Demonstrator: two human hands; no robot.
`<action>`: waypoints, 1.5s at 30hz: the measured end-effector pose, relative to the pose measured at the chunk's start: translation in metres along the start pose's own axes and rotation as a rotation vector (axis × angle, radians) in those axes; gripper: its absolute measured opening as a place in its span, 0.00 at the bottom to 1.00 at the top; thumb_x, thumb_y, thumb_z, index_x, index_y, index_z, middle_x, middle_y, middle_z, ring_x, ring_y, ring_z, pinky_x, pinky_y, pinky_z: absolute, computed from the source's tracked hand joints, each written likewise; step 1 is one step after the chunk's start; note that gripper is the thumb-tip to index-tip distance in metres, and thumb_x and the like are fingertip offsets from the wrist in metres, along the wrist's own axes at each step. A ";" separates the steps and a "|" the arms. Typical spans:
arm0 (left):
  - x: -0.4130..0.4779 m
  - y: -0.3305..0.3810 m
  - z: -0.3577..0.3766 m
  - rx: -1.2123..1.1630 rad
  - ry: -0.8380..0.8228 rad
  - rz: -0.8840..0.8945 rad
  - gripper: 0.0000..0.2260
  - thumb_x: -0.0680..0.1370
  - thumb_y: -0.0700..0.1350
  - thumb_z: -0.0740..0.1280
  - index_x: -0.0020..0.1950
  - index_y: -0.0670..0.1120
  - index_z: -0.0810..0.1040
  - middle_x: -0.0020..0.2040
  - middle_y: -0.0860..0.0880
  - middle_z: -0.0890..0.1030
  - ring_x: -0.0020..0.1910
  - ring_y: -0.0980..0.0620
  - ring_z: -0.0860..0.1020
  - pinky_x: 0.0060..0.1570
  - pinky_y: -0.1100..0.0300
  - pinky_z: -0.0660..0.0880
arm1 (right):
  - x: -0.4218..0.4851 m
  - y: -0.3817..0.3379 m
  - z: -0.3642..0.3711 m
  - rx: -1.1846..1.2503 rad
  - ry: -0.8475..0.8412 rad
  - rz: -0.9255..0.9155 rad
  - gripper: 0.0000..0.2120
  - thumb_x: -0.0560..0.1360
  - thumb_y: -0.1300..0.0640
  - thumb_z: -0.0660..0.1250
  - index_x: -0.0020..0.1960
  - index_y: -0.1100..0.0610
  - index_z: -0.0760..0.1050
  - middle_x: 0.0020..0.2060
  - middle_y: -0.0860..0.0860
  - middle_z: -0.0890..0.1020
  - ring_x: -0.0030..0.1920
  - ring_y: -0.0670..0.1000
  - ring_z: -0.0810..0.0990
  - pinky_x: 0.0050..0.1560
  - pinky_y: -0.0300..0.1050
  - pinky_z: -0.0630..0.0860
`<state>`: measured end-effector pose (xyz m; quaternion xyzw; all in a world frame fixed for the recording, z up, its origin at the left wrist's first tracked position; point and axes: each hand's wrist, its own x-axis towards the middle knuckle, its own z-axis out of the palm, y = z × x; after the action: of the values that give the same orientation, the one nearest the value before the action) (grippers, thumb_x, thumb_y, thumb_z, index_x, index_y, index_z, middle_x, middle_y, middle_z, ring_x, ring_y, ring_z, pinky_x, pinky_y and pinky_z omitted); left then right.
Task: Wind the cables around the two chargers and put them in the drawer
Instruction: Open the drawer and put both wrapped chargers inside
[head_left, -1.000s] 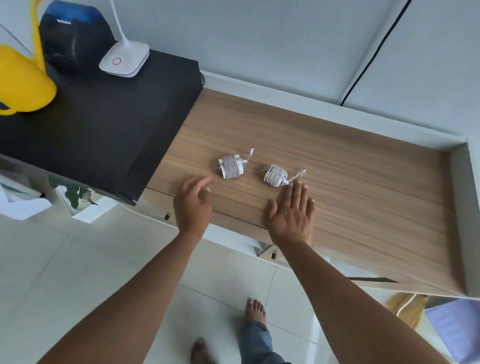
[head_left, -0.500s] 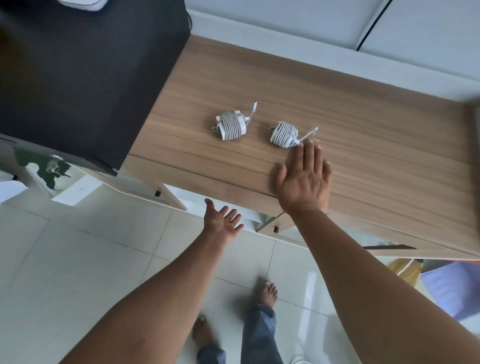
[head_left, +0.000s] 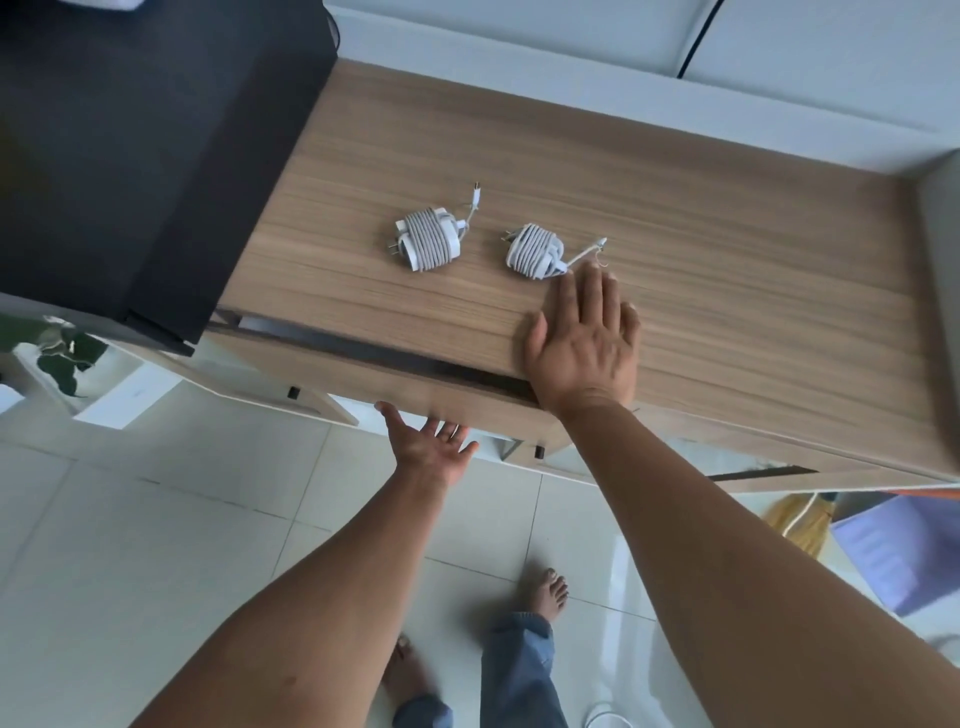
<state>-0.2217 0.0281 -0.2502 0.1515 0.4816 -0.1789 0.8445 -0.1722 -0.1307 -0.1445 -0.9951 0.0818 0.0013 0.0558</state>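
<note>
My right hand (head_left: 582, 338), fingers flat together, steadies the desktop (head_left: 727, 260); my left hand (head_left: 434, 449), fingers spread, seemingly tugs the drawer (head_left: 395, 387)

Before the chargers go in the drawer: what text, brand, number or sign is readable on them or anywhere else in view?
None can be read.
left charger and right charger: white, wrapped in cable, any print hidden or too small to read.
wooden top, drawer front, black cabinet: no lettering visible.
</note>
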 end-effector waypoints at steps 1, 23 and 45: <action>-0.004 -0.002 -0.004 0.004 0.006 0.005 0.47 0.69 0.77 0.57 0.76 0.45 0.64 0.78 0.43 0.62 0.77 0.44 0.60 0.75 0.42 0.51 | 0.000 0.000 0.000 -0.003 -0.002 -0.002 0.31 0.79 0.42 0.45 0.79 0.53 0.53 0.79 0.54 0.51 0.79 0.54 0.47 0.76 0.55 0.47; -0.079 -0.031 -0.114 -0.006 0.090 -0.039 0.45 0.70 0.76 0.55 0.77 0.46 0.62 0.78 0.41 0.61 0.77 0.43 0.61 0.75 0.43 0.52 | -0.002 -0.006 -0.005 0.025 -0.086 0.048 0.30 0.80 0.44 0.44 0.80 0.53 0.48 0.79 0.53 0.47 0.79 0.53 0.44 0.77 0.54 0.42; -0.176 0.043 0.099 1.783 -0.106 1.005 0.07 0.74 0.50 0.69 0.50 0.55 0.82 0.42 0.60 0.80 0.43 0.58 0.80 0.46 0.59 0.76 | -0.013 -0.020 -0.068 0.573 -0.035 0.165 0.28 0.75 0.54 0.65 0.73 0.53 0.61 0.66 0.57 0.68 0.59 0.63 0.76 0.55 0.54 0.73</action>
<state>-0.2106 0.0515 -0.0451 0.9005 0.0160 -0.1037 0.4221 -0.1823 -0.1170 -0.0750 -0.9286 0.1586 -0.0002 0.3355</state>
